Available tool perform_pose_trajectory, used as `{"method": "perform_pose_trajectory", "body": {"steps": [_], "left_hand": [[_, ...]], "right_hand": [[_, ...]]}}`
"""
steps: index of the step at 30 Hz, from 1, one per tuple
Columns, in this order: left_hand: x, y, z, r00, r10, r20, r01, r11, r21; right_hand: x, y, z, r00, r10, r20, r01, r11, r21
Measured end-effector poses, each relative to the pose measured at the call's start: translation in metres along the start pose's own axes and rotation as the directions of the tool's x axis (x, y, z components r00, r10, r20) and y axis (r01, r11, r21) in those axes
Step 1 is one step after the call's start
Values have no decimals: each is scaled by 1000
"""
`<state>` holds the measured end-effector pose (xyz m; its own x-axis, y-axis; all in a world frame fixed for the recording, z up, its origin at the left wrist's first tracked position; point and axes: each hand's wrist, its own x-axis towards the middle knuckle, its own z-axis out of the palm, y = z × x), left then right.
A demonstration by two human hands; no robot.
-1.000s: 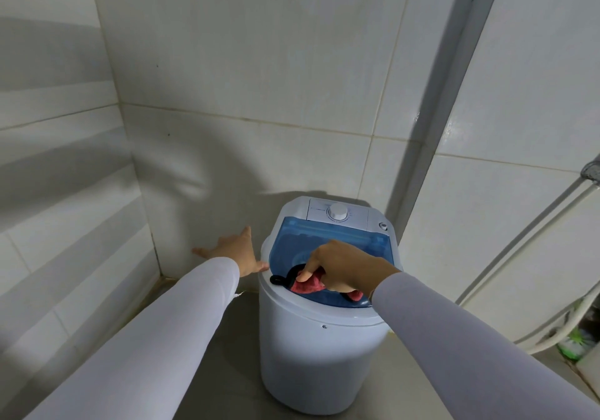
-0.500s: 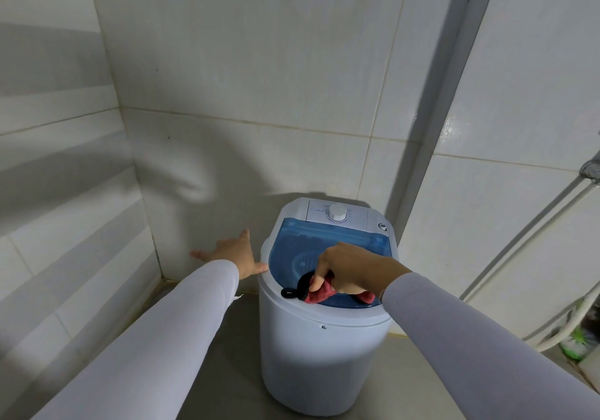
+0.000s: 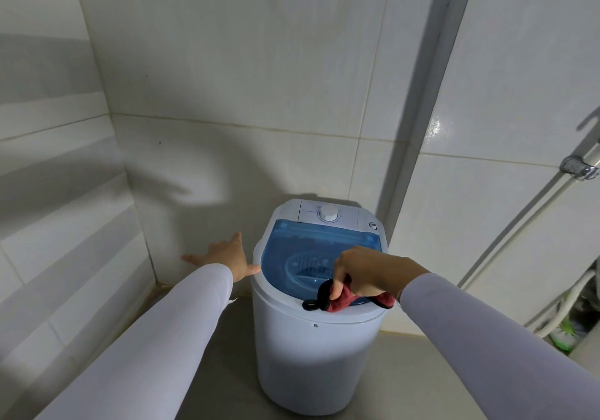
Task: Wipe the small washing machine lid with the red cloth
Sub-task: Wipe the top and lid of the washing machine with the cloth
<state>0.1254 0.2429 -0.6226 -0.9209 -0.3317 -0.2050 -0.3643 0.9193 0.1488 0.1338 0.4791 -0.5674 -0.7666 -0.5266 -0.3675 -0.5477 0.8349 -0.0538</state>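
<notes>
- Hands first: the right hand [image 3: 373,273] has its fingers curled down around the red cloth [image 3: 341,299], pinching it in a bunch at the near edge of the lid [image 3: 292,244].
- Off to the other side, the left hand [image 3: 224,257] is spread with straight fingers; its thumb touches the white rim of the small washing machine [image 3: 311,354], and whether its outstretched fingertips reach the tiled wall [image 3: 227,78] cannot be told.
- Beneath the right hand's knuckles, the cloth is crumpled, with black trim and a small black loop trailing out toward the left hand's side and another fold poking out on the far side by the wrist.
- Lying directly under and ahead of the right hand, the lid is blue and see-through, with the drum showing through it.
- Its long axis runs away from the right hand toward the control panel with its white dial [image 3: 328,214], so the bare stretch of lid lies beyond the cloth rather than beside it.
- By my reading the right hand is clearly the nearer and the working one, already on the lid; the left hand only steadies the machine from the side and sits off the lid altogether.
- As a judgement, the next stroke wants a push straight ahead from the near edge toward the dial, or a sweep across toward the left hand.
- One risk: the bunched cloth covers little lid per pass, and the trailing loop could snag on the rim.
</notes>
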Motion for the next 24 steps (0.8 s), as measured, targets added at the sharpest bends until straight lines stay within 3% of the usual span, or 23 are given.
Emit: {"method": "perform_pose_trajectory", "body": {"steps": [14, 24], "left_hand": [[3, 0, 5, 1000, -2, -24, 2, 1000, 26], [2, 1, 4, 1000, -23, -11, 23, 1000, 17]], "right_hand": [[-27, 34, 3, 992, 122, -32, -123, 992, -8], [-37, 57, 10, 972, 223, -70, -233, 911, -339]]}}
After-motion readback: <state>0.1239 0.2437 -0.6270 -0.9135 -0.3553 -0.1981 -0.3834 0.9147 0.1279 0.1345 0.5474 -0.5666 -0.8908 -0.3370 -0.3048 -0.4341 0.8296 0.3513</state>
